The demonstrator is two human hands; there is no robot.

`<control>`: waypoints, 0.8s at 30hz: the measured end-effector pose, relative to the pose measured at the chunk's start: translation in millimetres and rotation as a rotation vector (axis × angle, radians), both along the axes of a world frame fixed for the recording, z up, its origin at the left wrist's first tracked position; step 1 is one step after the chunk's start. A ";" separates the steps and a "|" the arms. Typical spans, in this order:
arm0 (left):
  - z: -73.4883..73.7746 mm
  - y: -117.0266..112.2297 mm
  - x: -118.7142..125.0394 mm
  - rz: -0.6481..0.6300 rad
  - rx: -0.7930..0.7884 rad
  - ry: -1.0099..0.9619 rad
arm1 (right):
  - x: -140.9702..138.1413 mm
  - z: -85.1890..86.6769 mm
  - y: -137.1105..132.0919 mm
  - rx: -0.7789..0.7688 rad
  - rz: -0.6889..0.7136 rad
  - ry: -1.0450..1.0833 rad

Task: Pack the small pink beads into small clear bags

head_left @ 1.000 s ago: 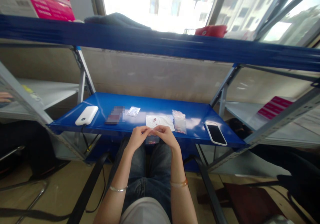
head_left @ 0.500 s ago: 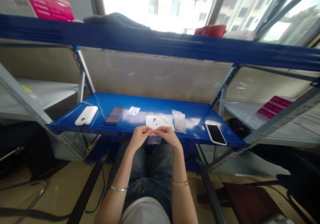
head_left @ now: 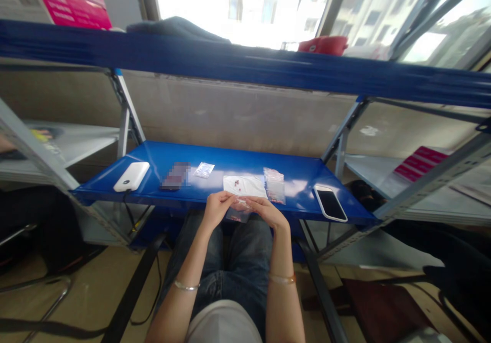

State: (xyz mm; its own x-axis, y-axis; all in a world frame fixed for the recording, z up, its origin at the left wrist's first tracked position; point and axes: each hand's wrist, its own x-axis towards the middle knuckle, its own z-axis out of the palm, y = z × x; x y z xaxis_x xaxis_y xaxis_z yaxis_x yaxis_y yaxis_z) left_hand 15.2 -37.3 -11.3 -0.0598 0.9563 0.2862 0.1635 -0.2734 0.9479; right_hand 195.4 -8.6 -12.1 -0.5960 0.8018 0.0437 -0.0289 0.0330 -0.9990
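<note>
Small clear plastic bag pinched between left hand and right hand

On the shelf, a paper sheet lies mid-shelf. Left of it lie a packet, a blurred object, then a power bank; right of it, a zip bag, then a smartphone. Just before it, the left hand and right hand hold a plastic bag between them.

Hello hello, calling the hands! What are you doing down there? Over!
Left hand and right hand pinching a clear bag. White paper with red bits just ahead. Another bag right beside it. Over.
</note>
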 end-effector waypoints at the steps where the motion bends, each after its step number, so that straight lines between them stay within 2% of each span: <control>1: -1.4 1.2 2.0 -0.005 -0.012 -0.029 | 5.1 0.6 -1.5 -0.020 -0.001 -0.010; 7: -8.8 20.2 24.7 -0.039 -0.105 -0.217 | 34.3 -3.5 -3.0 -0.002 -0.093 -0.119; 9: -8.2 30.7 38.5 -0.059 -0.122 -0.254 | 41.4 -7.3 0.2 0.031 -0.228 -0.107; 12: -5.2 44.1 63.5 -0.057 -0.127 -0.221 | 50.3 -15.0 8.5 0.091 -0.531 -0.035; 15: -6.3 46.5 87.6 0.001 -0.007 -0.039 | 57.2 -28.2 20.5 0.129 -0.849 0.002; 18: -16.4 34.7 104.6 0.036 0.164 0.301 | 61.3 -45.9 32.0 0.160 -1.076 -0.056; 21: -31.3 17.6 112.3 -0.073 0.230 0.593 | 61.2 -60.5 38.5 0.248 -1.212 -0.204; 24: -42.8 8.4 112.9 -0.162 0.237 0.775 | 56.8 -67.7 40.7 0.355 -1.328 -0.319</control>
